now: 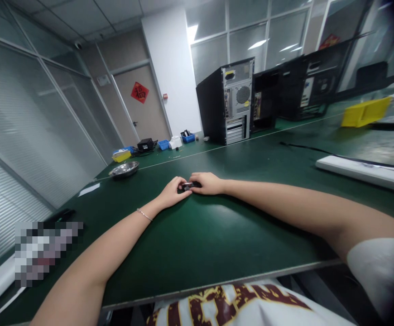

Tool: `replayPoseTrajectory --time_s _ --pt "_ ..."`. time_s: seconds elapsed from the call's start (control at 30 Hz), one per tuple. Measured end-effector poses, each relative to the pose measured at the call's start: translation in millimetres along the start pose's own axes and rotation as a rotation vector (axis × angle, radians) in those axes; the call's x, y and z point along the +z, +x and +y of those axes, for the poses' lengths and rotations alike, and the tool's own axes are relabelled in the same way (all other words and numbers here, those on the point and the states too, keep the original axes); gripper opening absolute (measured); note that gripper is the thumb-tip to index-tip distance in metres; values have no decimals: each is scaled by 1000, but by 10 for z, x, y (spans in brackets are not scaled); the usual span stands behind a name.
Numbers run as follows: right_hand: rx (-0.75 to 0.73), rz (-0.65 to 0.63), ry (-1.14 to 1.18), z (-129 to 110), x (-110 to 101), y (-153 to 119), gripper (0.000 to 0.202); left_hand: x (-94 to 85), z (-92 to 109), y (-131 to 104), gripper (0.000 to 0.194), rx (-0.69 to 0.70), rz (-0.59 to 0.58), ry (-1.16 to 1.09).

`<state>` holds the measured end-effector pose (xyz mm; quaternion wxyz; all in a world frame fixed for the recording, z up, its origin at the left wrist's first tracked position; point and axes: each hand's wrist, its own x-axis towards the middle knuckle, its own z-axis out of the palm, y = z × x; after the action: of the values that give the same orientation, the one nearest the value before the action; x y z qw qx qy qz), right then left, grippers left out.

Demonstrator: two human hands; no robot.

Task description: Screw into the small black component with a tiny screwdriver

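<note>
Both hands meet over the middle of the green table point(197, 235). Between them is a small dark object with a shiny silvery edge point(187, 185), mostly covered by fingers and too small to name. My left hand point(172, 194) closes on its left side with curled fingers and thumb. From the right, my right hand point(208, 183) grips the same object, fingertips bent round it. The object is close to the tabletop; whether it touches cannot be made out.
A metal bowl point(125, 169) lies beyond my left hand, near a white paper slip point(88, 189). Computer cases point(239, 102) stand along the back. On the right are a white power strip point(363, 172) and a yellow bin point(366, 112). Small blue trays point(164, 144) sit at the far edge.
</note>
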<state>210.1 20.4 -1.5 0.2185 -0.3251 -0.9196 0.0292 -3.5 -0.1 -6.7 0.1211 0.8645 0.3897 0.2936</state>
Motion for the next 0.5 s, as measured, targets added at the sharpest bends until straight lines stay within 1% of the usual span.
replayPoseTrajectory --time_s 0.1,0.2,0.27,0.37,0.43,0.5 --pt "50 50 -11 -3 21 0 22 7 -86 13 40 -29 53 -102" --pt "115 134 22 16 37 6 23 13 -185 39 43 -68 105 -216" --pt "127 203 56 35 43 11 23 22 -234 58 43 -95 117 -351" --pt "94 285 87 51 48 12 23 40 -265 75 44 -131 94 -547" --pt "57 308 88 47 49 9 24 49 -261 76 44 -139 90 -588" --pt "22 312 77 35 47 4 25 53 -245 72 44 -138 94 -578"
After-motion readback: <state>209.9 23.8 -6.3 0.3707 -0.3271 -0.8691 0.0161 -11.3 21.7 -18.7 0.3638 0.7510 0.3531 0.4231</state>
